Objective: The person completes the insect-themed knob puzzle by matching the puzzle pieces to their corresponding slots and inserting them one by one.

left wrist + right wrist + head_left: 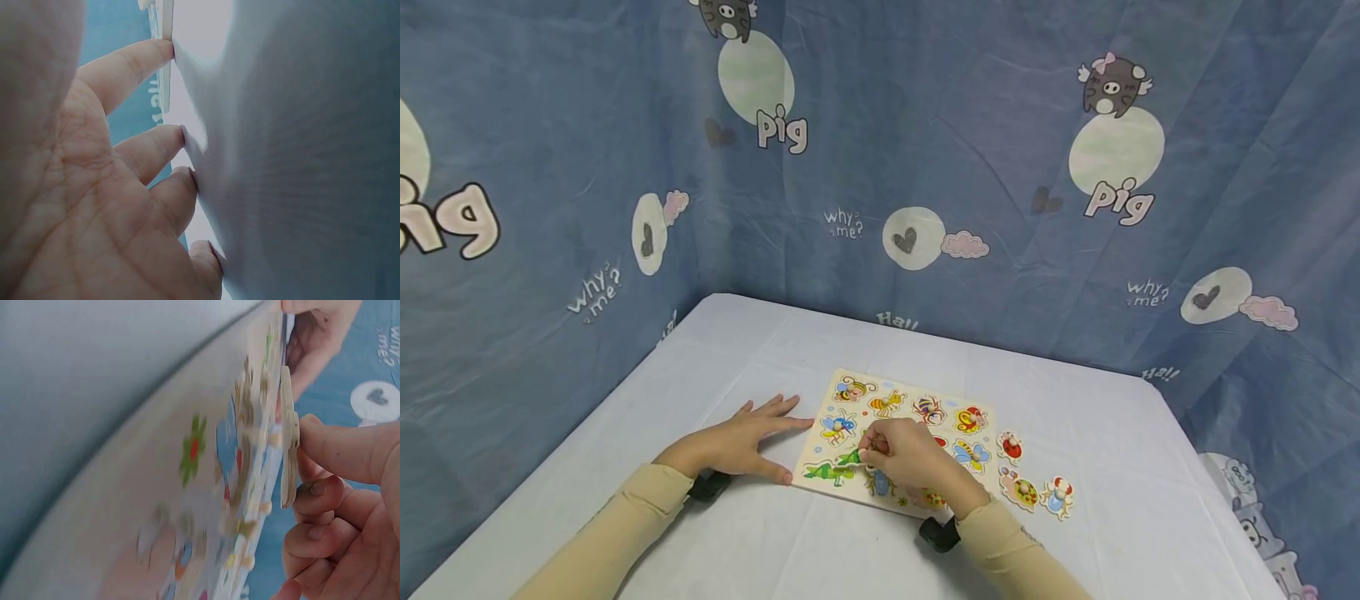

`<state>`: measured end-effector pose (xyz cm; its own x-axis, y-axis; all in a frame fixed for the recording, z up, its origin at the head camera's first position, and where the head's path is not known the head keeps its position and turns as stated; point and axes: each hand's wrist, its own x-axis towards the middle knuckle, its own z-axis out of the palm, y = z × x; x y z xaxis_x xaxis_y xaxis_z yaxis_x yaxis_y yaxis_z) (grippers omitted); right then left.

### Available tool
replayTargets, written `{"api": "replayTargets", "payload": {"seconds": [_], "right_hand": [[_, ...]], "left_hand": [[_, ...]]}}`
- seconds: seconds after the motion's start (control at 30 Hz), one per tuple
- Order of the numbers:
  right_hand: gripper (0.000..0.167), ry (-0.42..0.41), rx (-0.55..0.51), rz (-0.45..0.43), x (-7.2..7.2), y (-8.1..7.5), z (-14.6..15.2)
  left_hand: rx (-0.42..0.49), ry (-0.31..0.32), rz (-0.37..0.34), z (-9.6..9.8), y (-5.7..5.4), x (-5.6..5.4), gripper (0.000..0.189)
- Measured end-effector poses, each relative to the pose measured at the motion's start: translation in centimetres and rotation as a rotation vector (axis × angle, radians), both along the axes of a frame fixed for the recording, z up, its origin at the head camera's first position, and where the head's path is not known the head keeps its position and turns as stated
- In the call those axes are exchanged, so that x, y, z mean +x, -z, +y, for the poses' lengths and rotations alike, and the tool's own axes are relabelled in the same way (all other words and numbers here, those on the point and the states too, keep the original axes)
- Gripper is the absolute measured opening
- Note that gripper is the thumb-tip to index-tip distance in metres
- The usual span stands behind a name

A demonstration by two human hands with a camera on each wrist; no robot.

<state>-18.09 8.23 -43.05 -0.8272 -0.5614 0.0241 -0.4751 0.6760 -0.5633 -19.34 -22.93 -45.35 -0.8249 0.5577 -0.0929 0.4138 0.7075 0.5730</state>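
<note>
A wooden peg puzzle board (842,376) with printed insect shapes lies on the table. My right hand (910,454) is over its lower middle, pinching a green insect-shaped puzzle piece (850,458) between thumb and fingers. Seen edge-on in the right wrist view, this wooden piece (289,444) is raised off the board. Just below and left of it is a green grasshopper picture (826,472) on the board. My left hand (737,442) lies spread at the board's left side, index finger and thumb touching its edge. In the left wrist view its fingertips (169,50) rest against board and cloth.
Right of the board lie a red ladybug piece (1011,447), a snail-like piece (1019,490) and a blue beetle piece (1057,497). Several insect pieces with knobs sit in the board. White cloth covers the table (722,533); a blue patterned curtain (880,150) hangs behind.
</note>
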Motion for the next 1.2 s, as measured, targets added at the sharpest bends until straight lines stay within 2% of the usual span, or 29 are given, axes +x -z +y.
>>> {"api": "replayTargets", "payload": {"seconds": [0.43,0.93,1.2], "right_hand": [[0.010,-0.012,0.074,0.008,0.2,0.3,-2.5],[0.012,-0.022,0.058,-0.012,0.3,0.3,-3.5],[0.013,-0.009,0.098,-0.018,0.2,0.6,-4.2]], "left_hand": [[0.002,0.003,-0.003,0.0,-0.1,0.0,0.089],[0.009,0.015,0.001,-0.2,0.0,0.0,0.090],[0.003,0.020,0.004,-0.2,0.1,-0.1,0.089]]}}
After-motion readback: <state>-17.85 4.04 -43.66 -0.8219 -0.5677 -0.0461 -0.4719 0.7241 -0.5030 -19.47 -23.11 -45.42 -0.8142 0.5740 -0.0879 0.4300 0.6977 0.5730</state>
